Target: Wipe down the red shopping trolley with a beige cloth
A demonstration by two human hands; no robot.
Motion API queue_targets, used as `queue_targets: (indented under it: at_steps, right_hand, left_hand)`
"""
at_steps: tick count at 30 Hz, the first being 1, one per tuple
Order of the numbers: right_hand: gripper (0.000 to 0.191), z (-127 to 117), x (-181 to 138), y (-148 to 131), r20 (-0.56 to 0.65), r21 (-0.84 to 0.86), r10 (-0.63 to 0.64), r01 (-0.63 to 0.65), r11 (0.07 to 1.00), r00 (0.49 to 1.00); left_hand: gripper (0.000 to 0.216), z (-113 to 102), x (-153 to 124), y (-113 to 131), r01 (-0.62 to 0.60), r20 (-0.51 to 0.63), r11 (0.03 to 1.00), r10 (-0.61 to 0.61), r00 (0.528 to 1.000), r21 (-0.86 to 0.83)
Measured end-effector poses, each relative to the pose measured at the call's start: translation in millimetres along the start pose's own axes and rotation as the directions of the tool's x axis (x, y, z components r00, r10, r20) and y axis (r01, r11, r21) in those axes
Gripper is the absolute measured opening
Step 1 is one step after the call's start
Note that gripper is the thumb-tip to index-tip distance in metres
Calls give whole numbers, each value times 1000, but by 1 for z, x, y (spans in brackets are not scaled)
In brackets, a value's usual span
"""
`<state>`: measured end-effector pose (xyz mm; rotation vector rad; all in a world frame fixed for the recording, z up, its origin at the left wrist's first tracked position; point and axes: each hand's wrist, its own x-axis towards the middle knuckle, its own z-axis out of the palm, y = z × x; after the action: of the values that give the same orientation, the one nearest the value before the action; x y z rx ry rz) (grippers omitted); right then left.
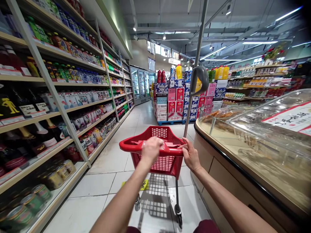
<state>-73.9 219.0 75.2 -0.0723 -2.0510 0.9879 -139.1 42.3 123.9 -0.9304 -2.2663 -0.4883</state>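
Observation:
A red plastic shopping cart [162, 161] stands in front of me, its basket walls full of holes. My left hand [152, 149] is closed around the middle of the cart's handle [131, 145]. At the right corner of that handle, my right hand [190, 154] has its fingers curled over the rim. A tall metal pole [188, 118] rises just beyond those fingers, with a grey loop-shaped grip [202, 81] higher up. Whether the right fingers also touch the pole, I cannot tell. The low basket seen through the front opening shows nothing I can make out inside.
Drink shelves [80, 82] line the left side. A glass-topped food counter [218, 139] with clear lids stands close on the right. Ahead, stacked drink cartons [171, 100] sit on a blue pallet [170, 122]. Glass-door fridges [141, 82] are farther back along the tiled aisle [116, 168].

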Motion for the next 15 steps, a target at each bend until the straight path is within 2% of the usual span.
queue_targets:
  at_steps: [2, 4, 6, 8, 9, 12, 14, 15]
  right_hand:
    - [45, 0, 1, -1, 26, 10, -4, 3, 1000, 1000]
    - [45, -1, 4, -1, 49, 21, -4, 3, 1000, 999]
    - [46, -2, 6, 0, 48, 26, 2, -3, 1000, 999]
    - [46, -2, 7, 1, 33, 25, 6, -6, 1000, 999]
    - [46, -1, 7, 1, 28, 25, 2, -3, 1000, 1000]
    - [46, 3, 6, 2, 37, 39, -19, 18, 999, 999]
    - [46, 4, 7, 2, 56, 51, -21, 18, 999, 998]
    - [46, 4, 7, 3, 64, 54, -16, 13, 998, 998]
  left_hand:
    - [20, 4, 2, 13, -163, 56, 986, 165, 985, -28]
    - [21, 3, 3, 13, -195, 84, 980, 198, 977, -39]
    - [23, -3, 2, 1, -77, 73, 997, 78, 994, -19]
    - [22, -5, 1, -8, 93, -7, 995, -93, 996, 31]
    - [21, -3, 0, -6, 96, -13, 995, -96, 995, 37]
    - [17, 9, 0, 12, -153, 35, 988, 154, 987, -10]
    - [18, 11, -1, 15, -228, 49, 973, 229, 972, -17]
    - [19, 9, -2, 10, -226, 59, 974, 226, 972, -14]
